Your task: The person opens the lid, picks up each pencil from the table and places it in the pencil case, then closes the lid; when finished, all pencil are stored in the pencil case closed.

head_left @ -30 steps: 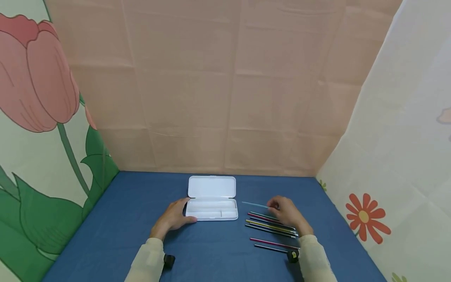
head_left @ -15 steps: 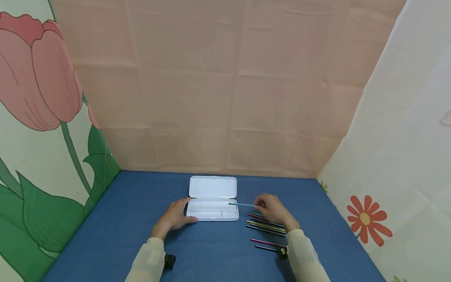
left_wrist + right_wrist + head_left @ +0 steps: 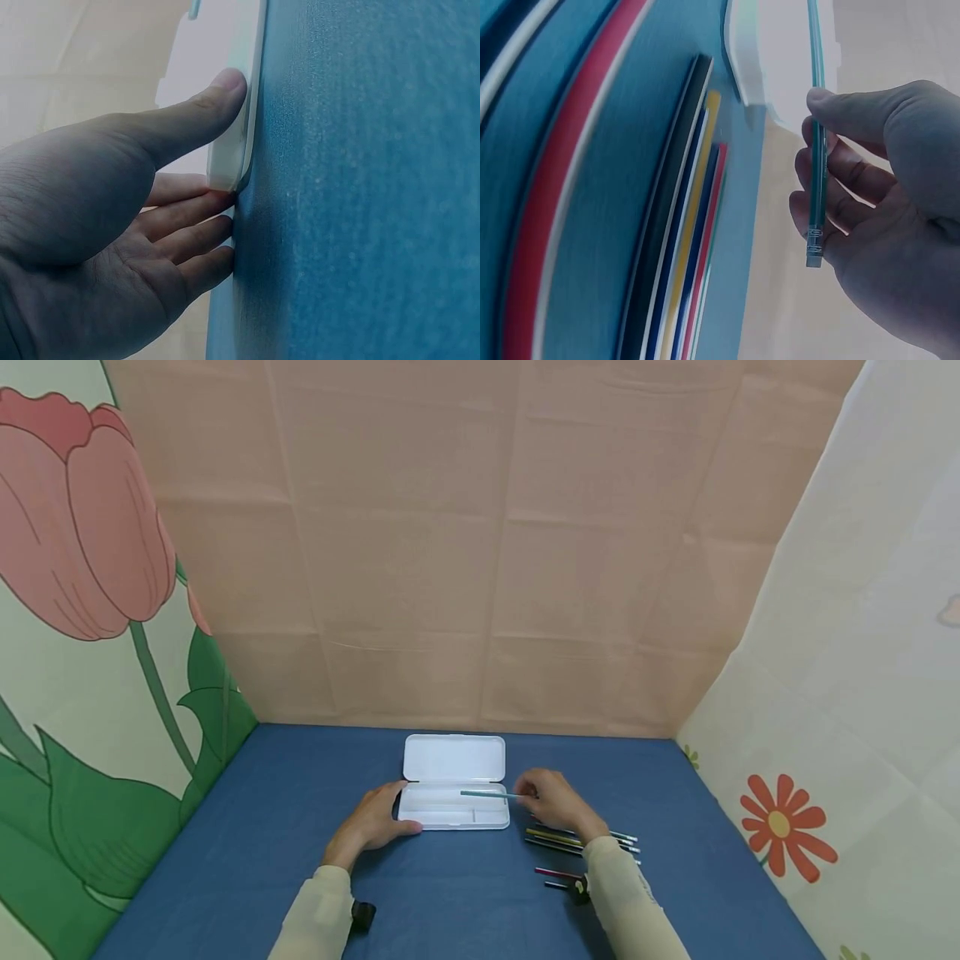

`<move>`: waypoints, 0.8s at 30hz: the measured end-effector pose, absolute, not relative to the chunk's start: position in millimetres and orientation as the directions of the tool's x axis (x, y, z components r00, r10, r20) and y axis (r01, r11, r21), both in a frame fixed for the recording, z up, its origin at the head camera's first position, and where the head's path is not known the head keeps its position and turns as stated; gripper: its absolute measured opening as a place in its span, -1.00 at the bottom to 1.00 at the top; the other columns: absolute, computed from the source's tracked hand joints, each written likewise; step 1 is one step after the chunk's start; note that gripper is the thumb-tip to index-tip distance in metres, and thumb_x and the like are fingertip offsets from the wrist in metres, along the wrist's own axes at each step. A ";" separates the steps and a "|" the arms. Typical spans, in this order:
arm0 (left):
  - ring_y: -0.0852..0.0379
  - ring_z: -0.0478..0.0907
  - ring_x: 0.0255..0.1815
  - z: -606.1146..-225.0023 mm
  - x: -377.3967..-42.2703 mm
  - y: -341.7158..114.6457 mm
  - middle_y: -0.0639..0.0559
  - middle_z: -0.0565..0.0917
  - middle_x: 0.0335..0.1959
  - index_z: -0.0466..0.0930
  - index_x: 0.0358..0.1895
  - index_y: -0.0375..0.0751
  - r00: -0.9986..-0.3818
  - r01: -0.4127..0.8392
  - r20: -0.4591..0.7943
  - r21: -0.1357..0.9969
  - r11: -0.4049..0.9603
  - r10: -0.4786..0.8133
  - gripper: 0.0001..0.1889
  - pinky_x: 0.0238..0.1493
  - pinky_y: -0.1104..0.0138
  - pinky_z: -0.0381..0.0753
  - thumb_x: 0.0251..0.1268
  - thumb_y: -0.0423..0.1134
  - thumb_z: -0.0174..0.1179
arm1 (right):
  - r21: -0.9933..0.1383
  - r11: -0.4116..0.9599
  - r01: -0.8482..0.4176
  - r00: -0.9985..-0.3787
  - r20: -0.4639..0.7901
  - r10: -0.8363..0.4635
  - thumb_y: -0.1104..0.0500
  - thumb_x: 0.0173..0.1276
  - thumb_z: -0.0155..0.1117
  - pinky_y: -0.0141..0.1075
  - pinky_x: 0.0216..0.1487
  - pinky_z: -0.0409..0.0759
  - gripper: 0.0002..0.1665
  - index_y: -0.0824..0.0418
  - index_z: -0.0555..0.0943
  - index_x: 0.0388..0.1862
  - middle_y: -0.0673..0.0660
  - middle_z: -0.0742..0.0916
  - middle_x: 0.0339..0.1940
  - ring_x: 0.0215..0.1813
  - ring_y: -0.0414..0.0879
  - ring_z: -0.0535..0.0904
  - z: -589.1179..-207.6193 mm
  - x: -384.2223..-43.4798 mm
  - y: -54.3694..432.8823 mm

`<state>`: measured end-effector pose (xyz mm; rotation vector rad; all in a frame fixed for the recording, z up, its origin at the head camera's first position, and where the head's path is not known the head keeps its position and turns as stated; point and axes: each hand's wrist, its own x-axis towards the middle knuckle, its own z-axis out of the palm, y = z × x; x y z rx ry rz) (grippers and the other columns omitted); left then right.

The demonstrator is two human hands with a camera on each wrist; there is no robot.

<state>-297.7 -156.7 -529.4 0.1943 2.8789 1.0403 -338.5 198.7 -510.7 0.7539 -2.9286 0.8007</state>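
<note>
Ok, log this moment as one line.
right hand: pinches teal pencil over open white case | left hand: holds case's left end | other pencils: on blue cloth

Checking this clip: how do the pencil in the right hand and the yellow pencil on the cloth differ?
Colour: the held pencil is teal, the yellow pencil golden. Support: the held pencil is in the grip of the right hand, while the yellow pencil lies on the blue cloth. Place: the held pencil's far end reaches over the open white case; the yellow pencil is beside the case, among other pencils. Both are long and slim.
</note>
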 end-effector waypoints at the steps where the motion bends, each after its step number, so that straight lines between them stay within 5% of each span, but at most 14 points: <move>1: -0.49 0.42 0.69 -529.6 -297.9 -156.8 -0.46 0.49 0.66 0.38 0.68 -0.41 -0.989 0.093 -0.027 0.640 0.763 0.143 -0.07 0.69 -0.39 0.42 0.39 -0.10 0.63 | -0.479 0.746 -0.462 -0.879 0.139 -0.455 0.28 0.64 0.42 -0.24 -0.10 0.66 -0.92 0.20 0.83 -0.04 -0.01 0.78 -0.19 -0.16 -0.18 0.60 -510.8 -339.7 196.1; 24: -0.47 0.44 0.68 -528.6 -297.5 -157.7 -0.42 0.52 0.65 0.41 0.67 -0.37 -0.989 0.090 -0.029 0.652 0.753 0.144 -0.09 0.69 -0.40 0.42 0.37 -0.11 0.65 | -0.520 0.684 -0.511 -0.846 0.160 -0.509 0.30 0.63 0.41 -0.29 -0.07 0.63 -0.89 0.21 0.84 -0.01 0.02 0.79 -0.19 -0.19 -0.19 0.57 -521.0 -357.9 142.5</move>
